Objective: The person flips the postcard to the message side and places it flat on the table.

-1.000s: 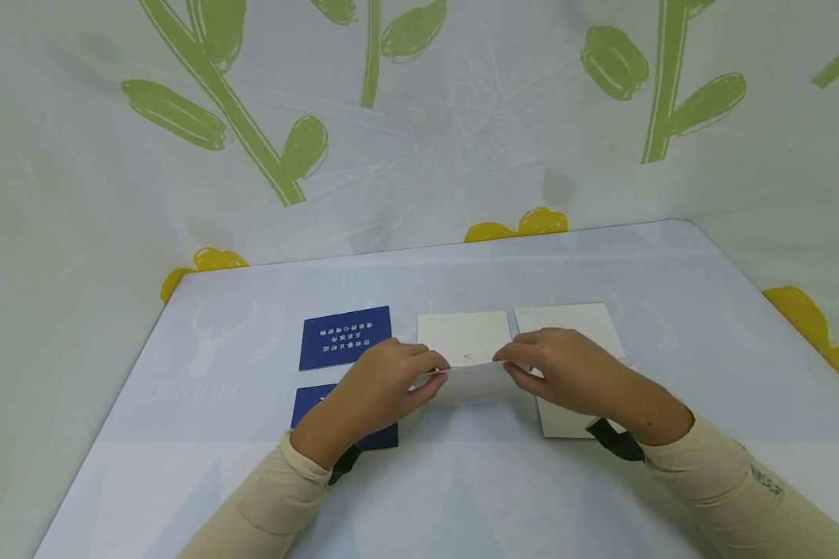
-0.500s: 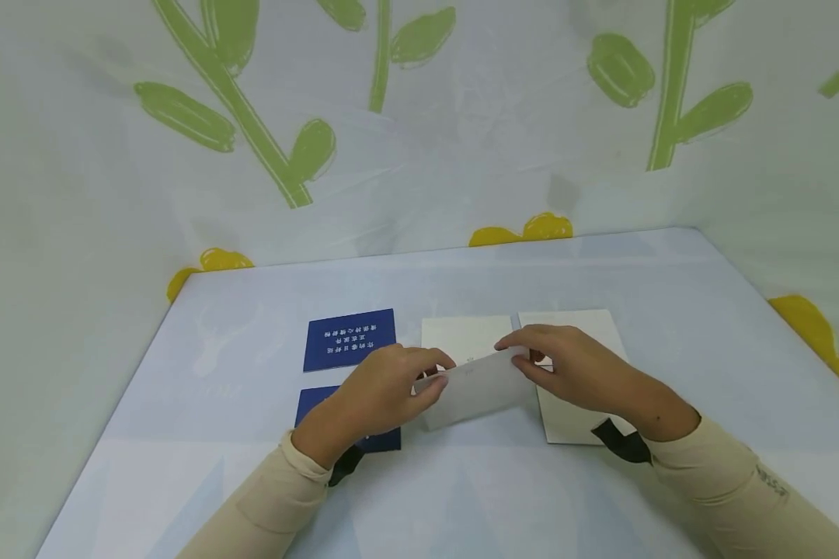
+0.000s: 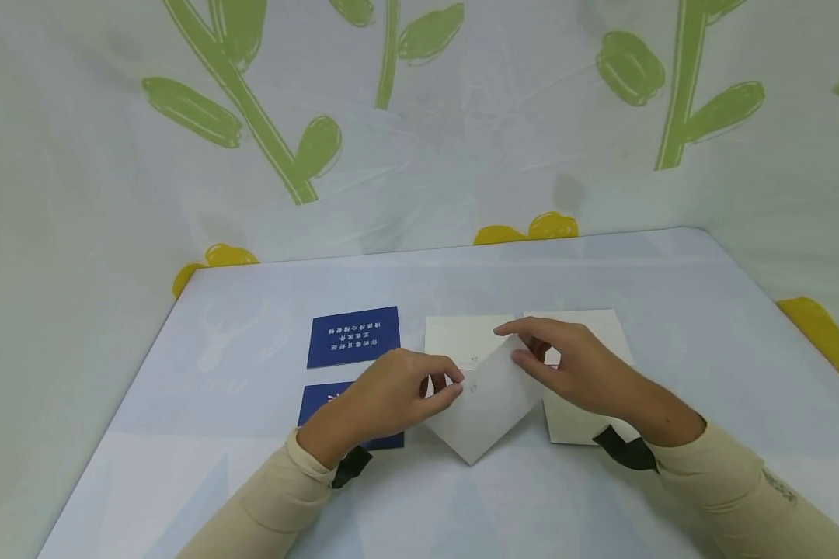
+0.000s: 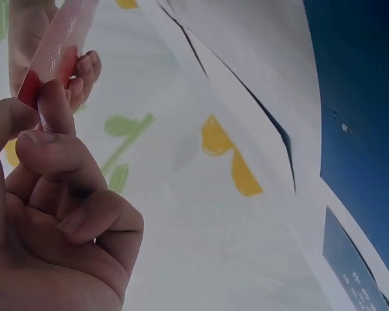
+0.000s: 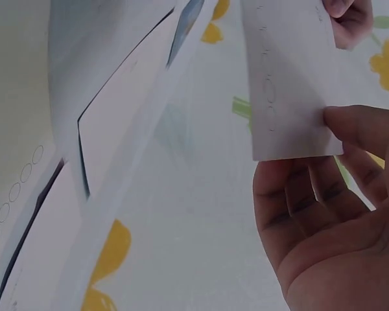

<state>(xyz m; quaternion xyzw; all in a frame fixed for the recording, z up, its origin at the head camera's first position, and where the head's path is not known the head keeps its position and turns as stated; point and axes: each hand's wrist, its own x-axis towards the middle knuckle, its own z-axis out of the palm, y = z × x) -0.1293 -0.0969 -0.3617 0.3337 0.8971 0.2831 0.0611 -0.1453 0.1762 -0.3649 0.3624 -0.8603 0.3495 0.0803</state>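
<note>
Pinching white card (image 3: pixel 485 415) in fingers (image 3: pixel 524 324) over table (image 3: pixel 475 512)

The held card (image 3: pixel 485 419) looks like thin, smooth paper, its pale face matt. The blue card (image 3: pixel 353 338) with rows of lettering is smooth, flat-finished card stock, and the off-white card (image 3: pixel 456 341) beside it matt paper. The table cover (image 3: pixel 252 435) appears smooth (cloth or plastic, hard to tell). The leaf-printed curtain (image 3: pixel 84 194) is lightly creased sheeting; the sleeve (image 3: pixel 266 493) is matt cloth.
</note>
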